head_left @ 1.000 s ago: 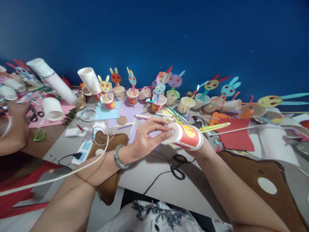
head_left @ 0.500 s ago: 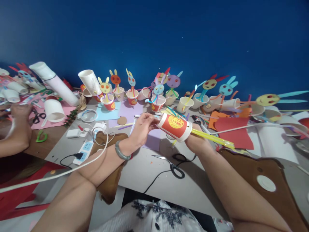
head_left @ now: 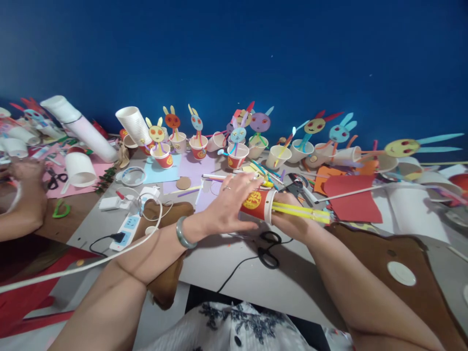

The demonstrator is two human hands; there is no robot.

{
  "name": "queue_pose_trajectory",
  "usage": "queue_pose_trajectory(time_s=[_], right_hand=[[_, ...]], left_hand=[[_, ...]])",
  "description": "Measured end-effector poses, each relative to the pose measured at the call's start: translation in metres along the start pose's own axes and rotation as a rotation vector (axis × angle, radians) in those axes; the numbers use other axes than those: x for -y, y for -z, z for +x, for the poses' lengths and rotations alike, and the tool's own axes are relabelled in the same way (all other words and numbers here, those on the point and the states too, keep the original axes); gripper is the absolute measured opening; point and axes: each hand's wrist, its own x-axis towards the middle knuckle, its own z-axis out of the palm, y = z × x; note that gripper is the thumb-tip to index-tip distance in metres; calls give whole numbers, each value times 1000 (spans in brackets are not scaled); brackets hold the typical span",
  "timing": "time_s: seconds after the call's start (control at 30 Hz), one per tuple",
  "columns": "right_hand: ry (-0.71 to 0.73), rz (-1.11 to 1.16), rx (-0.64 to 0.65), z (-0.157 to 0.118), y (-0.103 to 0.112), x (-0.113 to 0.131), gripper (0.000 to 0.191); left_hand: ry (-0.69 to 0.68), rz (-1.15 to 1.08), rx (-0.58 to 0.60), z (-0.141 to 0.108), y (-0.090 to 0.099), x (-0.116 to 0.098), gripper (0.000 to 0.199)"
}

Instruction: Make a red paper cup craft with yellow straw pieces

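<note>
A red and white paper cup [head_left: 254, 204] with a yellow emblem lies on its side in the air between my hands. Several yellow straw-like sticks [head_left: 305, 212] poke out of its right end. My left hand [head_left: 228, 204], with a bangle at the wrist, curls over the cup's left end, thumb below and fingers above. Behind the cup, my right hand [head_left: 290, 219] supports it; its fingers are mostly hidden. Black-handled scissors [head_left: 269, 249] lie on the table just below the cup.
Paper rabbit figures in cups, such as a blue-faced one [head_left: 238, 139], line the wall. A power strip [head_left: 127, 226] and white cable lie left. Red paper [head_left: 353, 197] and a brown mat [head_left: 405, 297] are right. Another person's arm [head_left: 24, 202] rests at far left.
My left hand has moved from pinching at the cup's left end to wrapping over its side. The cup and yellow sticks have shifted slightly left and down.
</note>
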Motion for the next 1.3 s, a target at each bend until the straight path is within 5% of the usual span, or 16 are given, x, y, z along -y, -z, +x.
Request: queue_pose_trajectory(time_s=[0.1,0.33,0.47,0.63,0.73,1.0,1.3], right_hand=[[-30,67,108,-2,2,16,16],[-36,317,24,-3,18,37,29],[-46,210,-22,-10,26,45,26],[28,43,-204,-20,39,52,15],[8,27,-204,-24,47,54,22],[-67,74,-184,-26,60,61,16],[-128,97,-213,-16,43,55,24]], left_hand=[[-59,25,171,-4,-2,-1,78],[174,-267,13,3,1,-4,87],[301,-468,88,5,6,-6,86],[333,-657,212,3,8,-3,86],[325,-701,246,2,6,-1,84],[265,-677,233,3,4,-3,83],[166,-466,199,1,-5,5,82]])
